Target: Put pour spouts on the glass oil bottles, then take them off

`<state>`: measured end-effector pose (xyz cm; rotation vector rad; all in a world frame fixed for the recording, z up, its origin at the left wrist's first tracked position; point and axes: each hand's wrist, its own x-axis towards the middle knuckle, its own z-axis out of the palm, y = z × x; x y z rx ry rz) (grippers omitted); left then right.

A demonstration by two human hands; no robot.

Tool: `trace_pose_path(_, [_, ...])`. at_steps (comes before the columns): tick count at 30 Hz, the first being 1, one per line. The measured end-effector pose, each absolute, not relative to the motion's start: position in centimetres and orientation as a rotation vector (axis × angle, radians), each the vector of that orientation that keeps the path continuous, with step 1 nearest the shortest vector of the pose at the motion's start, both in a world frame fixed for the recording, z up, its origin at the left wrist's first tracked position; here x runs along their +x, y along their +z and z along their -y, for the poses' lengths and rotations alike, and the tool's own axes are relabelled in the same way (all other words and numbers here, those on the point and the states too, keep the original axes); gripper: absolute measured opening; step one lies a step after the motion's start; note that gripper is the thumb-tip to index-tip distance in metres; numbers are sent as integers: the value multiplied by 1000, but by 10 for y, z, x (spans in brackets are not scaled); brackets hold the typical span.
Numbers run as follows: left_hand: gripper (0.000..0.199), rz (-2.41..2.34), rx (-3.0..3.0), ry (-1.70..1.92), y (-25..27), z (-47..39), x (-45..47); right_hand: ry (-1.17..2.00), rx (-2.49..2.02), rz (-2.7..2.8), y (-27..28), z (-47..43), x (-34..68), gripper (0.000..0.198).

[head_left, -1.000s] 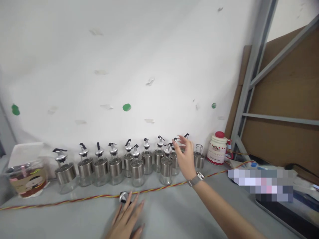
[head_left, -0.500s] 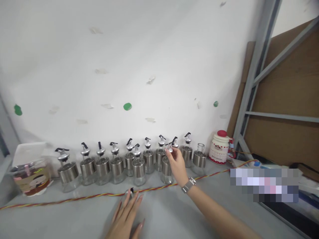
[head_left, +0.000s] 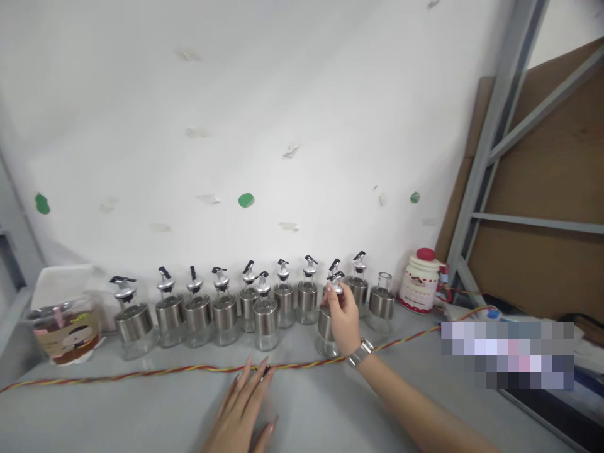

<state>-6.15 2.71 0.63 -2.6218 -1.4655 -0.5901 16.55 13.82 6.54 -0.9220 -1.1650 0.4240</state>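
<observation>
The glass-and-steel pourer bottle (head_left: 325, 330), lower right of centre, has been shifted slightly rightward; its metallic spout (head_left: 336, 280) is pinched by the right hand (head_left: 345, 318), fingers closed, presumably for control. At bottom centre, a black lever (head_left: 265, 372) is partly covered by the spread left hand (head_left: 237, 408), no grip being visible.

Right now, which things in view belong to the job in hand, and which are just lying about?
Apparently in the job:
pourer top in the right hand
bottles
black piece, partly hidden by the left hand

Apparently just lying about:
red-lidded jar
twisted cord
plastic tub
</observation>
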Motion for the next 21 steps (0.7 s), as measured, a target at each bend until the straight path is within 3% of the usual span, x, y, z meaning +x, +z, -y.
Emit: trace_pose_path(21, [59, 1495, -2637, -555, 2, -29, -63, 481, -896, 1201, 74, -141, 170, 29])
